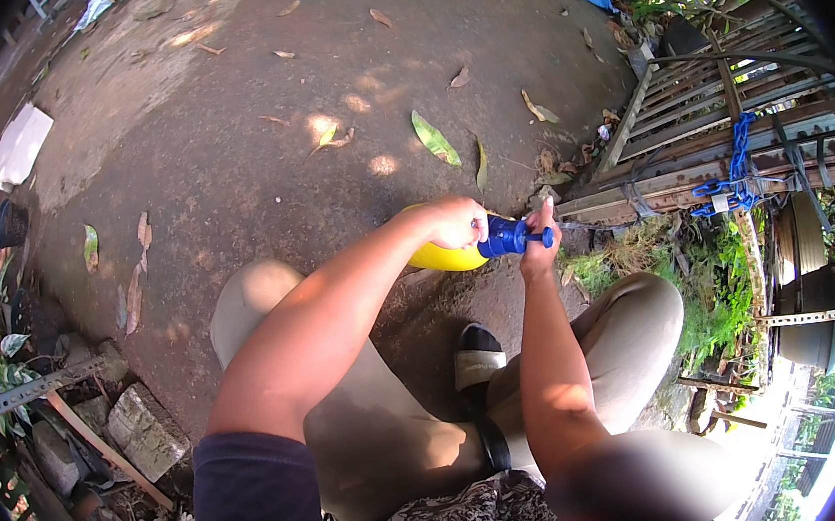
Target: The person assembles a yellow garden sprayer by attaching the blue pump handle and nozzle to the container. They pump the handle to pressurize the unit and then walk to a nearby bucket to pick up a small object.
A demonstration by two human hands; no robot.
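Observation:
Between my knees, a rounded yellow bottle [450, 258] with a ridged blue top lies tilted sideways; it looks like a pump sprayer. My left hand [456, 223] is closed over it where the yellow body meets the blue top [503, 236]. At the right end, a short blue rod ends in a round knob [546, 237]. My right hand [539, 241] is closed around this end with the thumb pointing up. The bottle's upper side is partly hidden by my left hand.
Fallen leaves [436, 139] are scattered over the dark ground. A slatted wooden fence [695, 113] with a blue chain [738, 164] stands at right. Concrete blocks [146, 432] and a perforated metal bar [33, 394] are at lower left. A white slab [21, 146] lies farther left.

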